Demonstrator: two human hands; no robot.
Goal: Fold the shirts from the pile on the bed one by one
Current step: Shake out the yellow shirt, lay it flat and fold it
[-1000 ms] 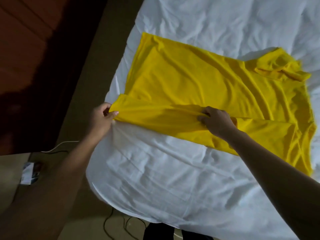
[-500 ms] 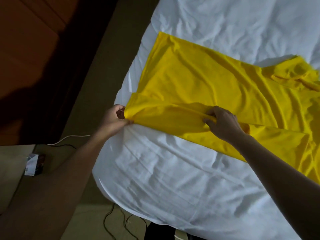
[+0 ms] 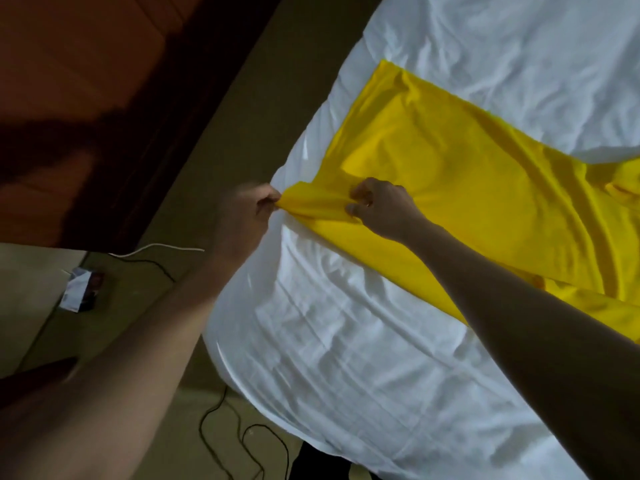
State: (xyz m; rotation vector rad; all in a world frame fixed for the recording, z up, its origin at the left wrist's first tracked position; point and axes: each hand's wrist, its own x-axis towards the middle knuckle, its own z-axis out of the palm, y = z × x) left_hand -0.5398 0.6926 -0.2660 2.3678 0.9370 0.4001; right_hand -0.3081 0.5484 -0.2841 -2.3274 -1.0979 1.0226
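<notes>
Both hands are on the cloth, close together at the bed's edge. The left hand [image 3: 247, 211] has its fingers curled in and pinches the very corner of the yellow shirt [image 3: 467, 188], drawing that corner out to a point. Just to its right, the right hand [image 3: 381, 209] grips a bunched fold of the same edge between thumb and curled fingers, knuckles up. A short stretch of gathered, creased fabric runs between the two hands.

Sweeping across now. Far out beyond the left hand, up and to the left, a reddish-brown wooden panel [image 3: 86, 81] stands in deep shadow. Left of the left forearm, on the olive floor [image 3: 225, 116], lies a small white packet [image 3: 78, 289]; what it holds I can't make out. A white cable [image 3: 166, 249] trails across the floor toward the left wrist. Nearer the person, below the left arm, a black cable [image 3: 242, 441] loops about on the floor.

Under both hands, and on toward the person, spreads the white bedsheet [image 3: 346, 341], rumpled all over. From the right hand onward the shirt lies spread on that sheet, running off to the right and out of view. Its far corner sits up beyond the hands, and its near edge passes behind the right forearm. There's a raised fold at the far right, too cut off to tell which part it is.
</notes>
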